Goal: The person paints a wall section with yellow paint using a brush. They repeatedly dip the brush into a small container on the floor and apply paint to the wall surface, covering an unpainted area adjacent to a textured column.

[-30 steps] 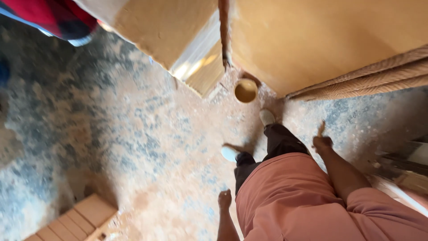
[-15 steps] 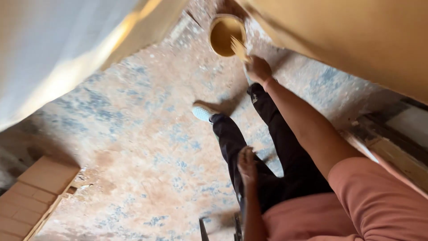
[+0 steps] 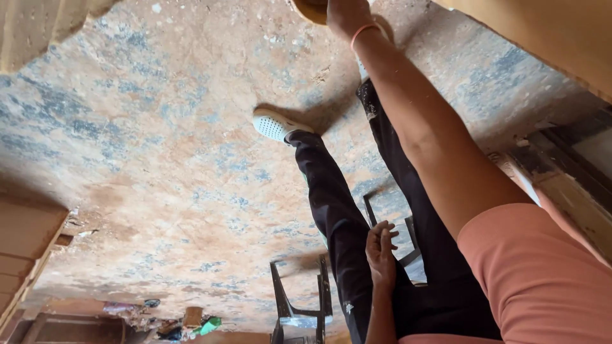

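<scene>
Right hand [image 3: 344,16] stretched far forward to the top edge of view, wrist ringed by a pink band, reaching the rim of a round yellow container [image 3: 312,9] on the floor; grip cut off by the frame, so cannot tell whether closed or spread. Left hand [image 3: 381,251] hanging low beside the dark trouser leg [image 3: 335,210], fingers loosely curled, pinching nothing. White perforated shoe [image 3: 273,125] planted on the dusty, reddish concrete floor [image 3: 159,146]. Black metal frame [image 3: 299,299] standing just behind the legs. Wooden boards [image 3: 22,245] at far left.
</scene>
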